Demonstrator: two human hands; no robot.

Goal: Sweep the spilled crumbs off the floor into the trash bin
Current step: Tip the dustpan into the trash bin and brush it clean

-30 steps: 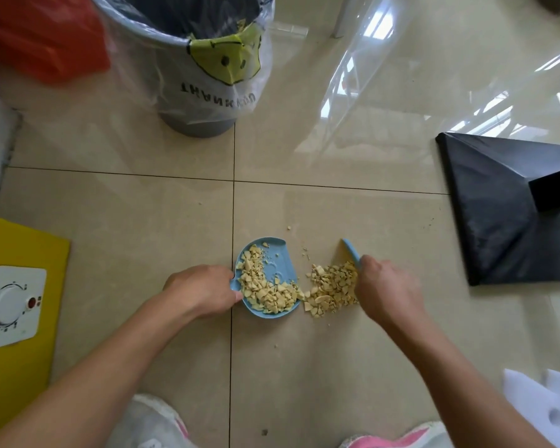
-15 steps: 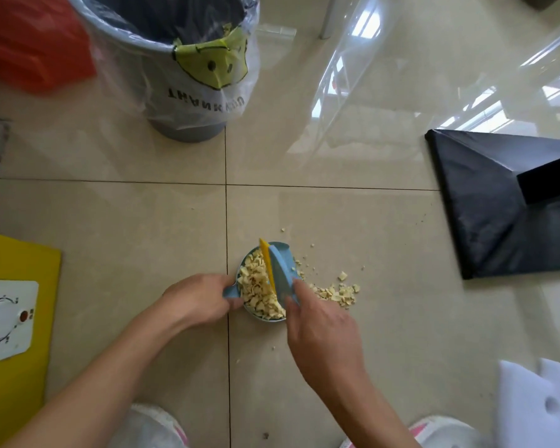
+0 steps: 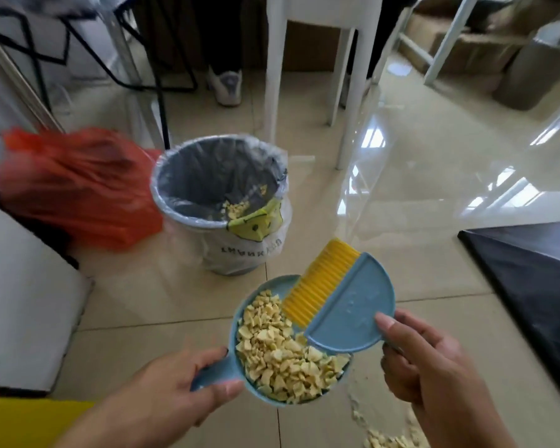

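So, left to right: orange plastic bag (image 3: 75, 185) slumped on the tile floor (image 3: 417, 195) at far left, trash bin (image 3: 220, 205) just beside it with a clear liner and a few crumbs already inside. Nearer the camera, left hand (image 3: 181, 392) wrapped around the handle of the blue dustpan (image 3: 240, 318), held above the floor, heaped with yellow crumbs (image 3: 278, 354). Right hand (image 3: 434, 367) pinching the blue brush (image 3: 353, 305), its yellow bristles resting over the pan's rim. Leftover crumbs scattered on the tiles at bottom right.
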